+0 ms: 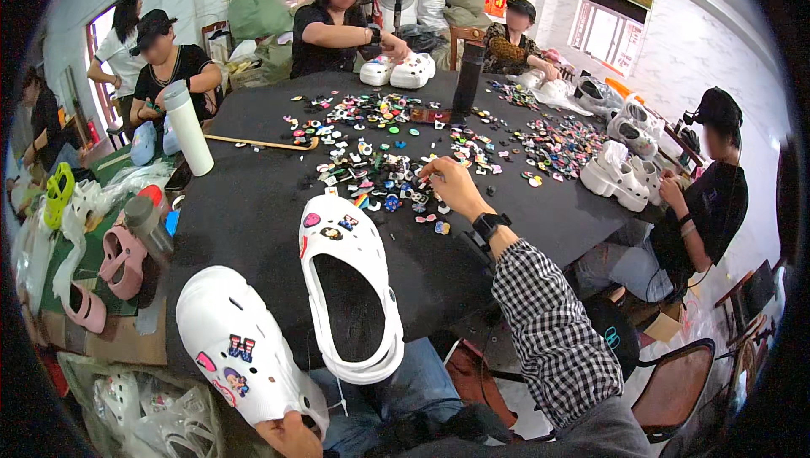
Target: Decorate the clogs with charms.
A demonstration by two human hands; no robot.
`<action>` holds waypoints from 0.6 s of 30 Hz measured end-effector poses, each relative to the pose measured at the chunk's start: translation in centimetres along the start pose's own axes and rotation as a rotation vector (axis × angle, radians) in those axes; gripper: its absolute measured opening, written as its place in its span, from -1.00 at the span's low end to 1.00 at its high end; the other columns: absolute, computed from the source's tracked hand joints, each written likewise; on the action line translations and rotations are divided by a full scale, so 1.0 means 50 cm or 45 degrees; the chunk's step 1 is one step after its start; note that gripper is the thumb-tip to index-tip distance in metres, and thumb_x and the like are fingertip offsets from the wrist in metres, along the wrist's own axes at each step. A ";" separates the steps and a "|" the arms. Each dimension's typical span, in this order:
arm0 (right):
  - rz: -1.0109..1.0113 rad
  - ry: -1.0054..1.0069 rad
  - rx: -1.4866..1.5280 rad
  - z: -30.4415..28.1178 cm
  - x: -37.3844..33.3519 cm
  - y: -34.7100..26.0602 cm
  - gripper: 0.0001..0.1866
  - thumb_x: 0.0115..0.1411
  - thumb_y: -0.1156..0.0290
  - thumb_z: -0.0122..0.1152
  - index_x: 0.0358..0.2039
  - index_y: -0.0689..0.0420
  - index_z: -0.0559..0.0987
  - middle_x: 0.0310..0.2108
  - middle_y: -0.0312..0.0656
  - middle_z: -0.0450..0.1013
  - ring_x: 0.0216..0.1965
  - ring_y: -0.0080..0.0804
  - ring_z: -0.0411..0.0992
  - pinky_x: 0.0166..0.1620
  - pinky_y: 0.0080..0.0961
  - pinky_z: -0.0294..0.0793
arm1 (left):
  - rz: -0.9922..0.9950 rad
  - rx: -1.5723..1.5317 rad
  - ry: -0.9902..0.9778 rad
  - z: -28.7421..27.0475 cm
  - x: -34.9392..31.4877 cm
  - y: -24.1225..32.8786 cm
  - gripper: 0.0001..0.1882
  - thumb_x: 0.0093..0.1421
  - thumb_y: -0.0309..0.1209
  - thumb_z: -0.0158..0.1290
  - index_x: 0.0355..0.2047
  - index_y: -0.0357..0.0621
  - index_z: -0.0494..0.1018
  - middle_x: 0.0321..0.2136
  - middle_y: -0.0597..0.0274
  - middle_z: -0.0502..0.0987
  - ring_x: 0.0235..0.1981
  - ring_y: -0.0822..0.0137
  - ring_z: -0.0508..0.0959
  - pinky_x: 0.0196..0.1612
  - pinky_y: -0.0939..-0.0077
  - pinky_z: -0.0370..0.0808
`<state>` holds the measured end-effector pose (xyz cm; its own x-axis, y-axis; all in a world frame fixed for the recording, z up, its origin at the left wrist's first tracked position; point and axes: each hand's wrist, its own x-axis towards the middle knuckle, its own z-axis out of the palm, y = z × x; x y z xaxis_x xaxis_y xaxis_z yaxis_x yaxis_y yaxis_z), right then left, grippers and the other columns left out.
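My left hand [291, 439] is at the lower edge, at the heel end of a white clog [224, 310], holding it with the toe up; most of its fingers are hidden. Colourful shoe charms [240, 348] sit on that clog's upper. Beside it, a second white clog [392, 323] rests at the table's near edge, with charms on its toe and its opening facing me. My right hand [460, 190] reaches over the near side of a pile of small shoe charms [363, 167]. Its fingertips are pinched together among them; what they hold, if anything, is too small to make out.
The black table [245, 222] carries more charms [561, 146], a white bottle [189, 133], a dark tumbler [468, 83] and a wooden stick [261, 142]. White clogs [620, 175] stand at right. Pink clogs [124, 264] lie at left. Several people sit around the table.
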<state>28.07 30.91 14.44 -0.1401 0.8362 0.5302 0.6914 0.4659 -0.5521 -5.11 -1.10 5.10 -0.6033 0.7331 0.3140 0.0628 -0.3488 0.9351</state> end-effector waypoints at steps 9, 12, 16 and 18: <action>-0.119 -0.172 -0.044 -0.031 0.076 -0.050 -0.83 0.08 0.52 0.05 -0.36 0.18 0.61 -0.42 -0.04 0.53 -0.34 -0.10 0.50 -0.22 -0.29 0.48 | 0.317 0.295 -0.078 -0.247 -0.040 -0.268 -0.70 0.24 -0.28 0.04 -0.18 -0.22 0.26 -0.25 0.19 0.36 -0.37 0.41 0.29 -0.24 0.44 0.29; -0.032 -0.376 -0.250 -0.077 0.089 -0.048 -0.81 0.08 0.53 0.10 -0.28 0.20 0.61 -0.32 -0.10 0.57 -0.26 -0.26 0.54 -0.18 -0.40 0.49 | 0.741 0.337 -0.171 -0.163 -0.019 -0.148 -0.56 0.31 -0.20 -0.03 0.06 -0.26 0.28 0.04 0.16 0.36 -0.04 0.28 0.38 -0.05 0.31 0.35; -0.102 -0.649 -0.362 -0.059 0.093 -0.015 -0.75 -0.05 0.48 0.17 -0.29 0.08 0.63 -0.30 -0.12 0.57 -0.22 -0.14 0.53 -0.15 -0.30 0.52 | 0.396 0.723 -0.180 -0.176 -0.020 -0.100 -0.55 0.34 -0.35 -0.13 0.17 -0.32 0.23 0.11 0.01 0.35 0.11 0.06 0.34 0.09 0.04 0.28; -0.144 -0.740 -0.429 -0.040 0.090 0.013 -0.75 -0.07 0.49 0.20 -0.30 0.08 0.62 -0.32 -0.14 0.57 -0.24 -0.17 0.53 -0.18 -0.32 0.52 | 0.309 0.822 -0.177 -0.175 -0.010 -0.092 -0.55 0.35 -0.38 -0.15 0.20 -0.34 0.22 0.13 -0.03 0.35 0.15 0.01 0.33 0.12 -0.02 0.26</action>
<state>29.32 34.41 17.75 -0.5172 0.8513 0.0889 0.8201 0.5226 -0.2332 -12.05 -4.97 -0.82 -0.4078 0.7614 0.5039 0.6681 -0.1273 0.7331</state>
